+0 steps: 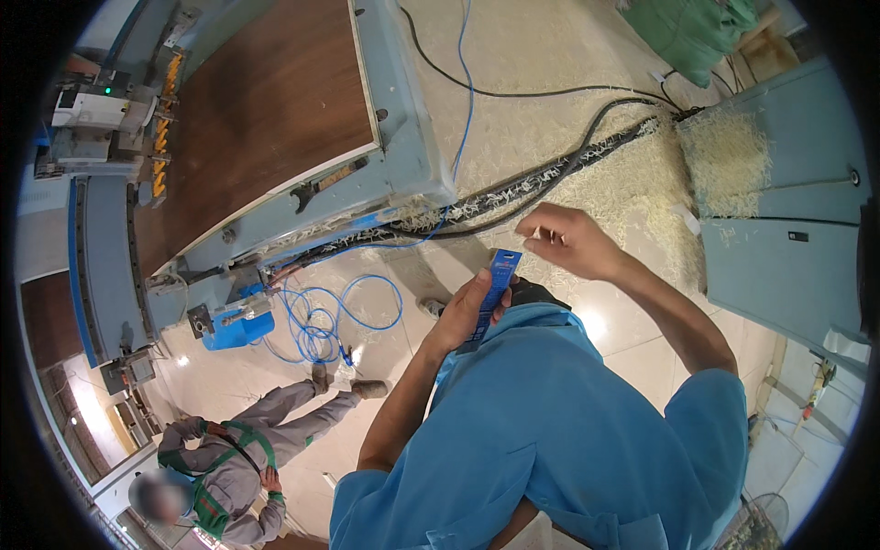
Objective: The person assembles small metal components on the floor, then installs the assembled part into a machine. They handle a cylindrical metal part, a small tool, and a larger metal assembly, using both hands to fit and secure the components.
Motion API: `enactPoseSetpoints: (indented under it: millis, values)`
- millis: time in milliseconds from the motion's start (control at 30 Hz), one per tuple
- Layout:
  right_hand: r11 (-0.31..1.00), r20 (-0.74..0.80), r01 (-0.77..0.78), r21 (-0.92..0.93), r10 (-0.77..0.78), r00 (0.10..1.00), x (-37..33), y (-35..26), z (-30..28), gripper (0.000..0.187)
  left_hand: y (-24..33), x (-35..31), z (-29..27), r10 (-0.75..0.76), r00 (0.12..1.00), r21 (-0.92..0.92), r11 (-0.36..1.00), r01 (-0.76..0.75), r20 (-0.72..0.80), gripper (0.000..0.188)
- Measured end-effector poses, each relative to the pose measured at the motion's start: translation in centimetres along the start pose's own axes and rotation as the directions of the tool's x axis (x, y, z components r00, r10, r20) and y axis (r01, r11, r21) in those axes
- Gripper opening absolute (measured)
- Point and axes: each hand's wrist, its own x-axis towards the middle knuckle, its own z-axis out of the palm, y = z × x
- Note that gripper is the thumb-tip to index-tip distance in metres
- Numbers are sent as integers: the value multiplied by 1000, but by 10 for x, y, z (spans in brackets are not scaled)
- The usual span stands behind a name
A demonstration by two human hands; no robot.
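Note:
My left hand point(466, 310) is wrapped round a narrow blue package point(501, 268), holding it upright in front of my body. The package has pale print and a small slot at its top end; my fingers cover part of it. My right hand point(570, 242) is raised to the right of the package, apart from it. Its fingers are loosely curled, with a gap between thumb and forefinger, and I see nothing between them.
A machine bed carries a brown panel point(275, 119) and a wrench point(328, 185). Black cables point(532, 188) and a coiled blue hose point(316, 321) cross the floor among wood shavings. A blue-grey cabinet point(788, 266) stands right; a person point(238, 463) stands lower left.

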Motion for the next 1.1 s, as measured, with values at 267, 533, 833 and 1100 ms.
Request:
enactPoseSetpoints:
  millis: [267, 533, 833, 1100]
  values:
    - [923, -7, 164, -347, -177, 984, 10, 3, 28, 16, 8, 10, -4, -91, 993, -212, 972, 106, 79, 66]
    - [948, -111, 74, -310, -114, 987, 20, 13, 21, 15, 25, 21, 0, -170, 983, -244, 952, 183, 75, 64]
    - [933, -241, 8, -360, -101, 965, 36, 67, -28, 15, 20, 0, -14, -245, 959, -167, 949, 267, 140, 71]
    - [937, -645, -241, 254, 350, 679, 85, 180, -199, 27, -3, -21, -46, -89, 980, -500, 849, 168, 178, 71]
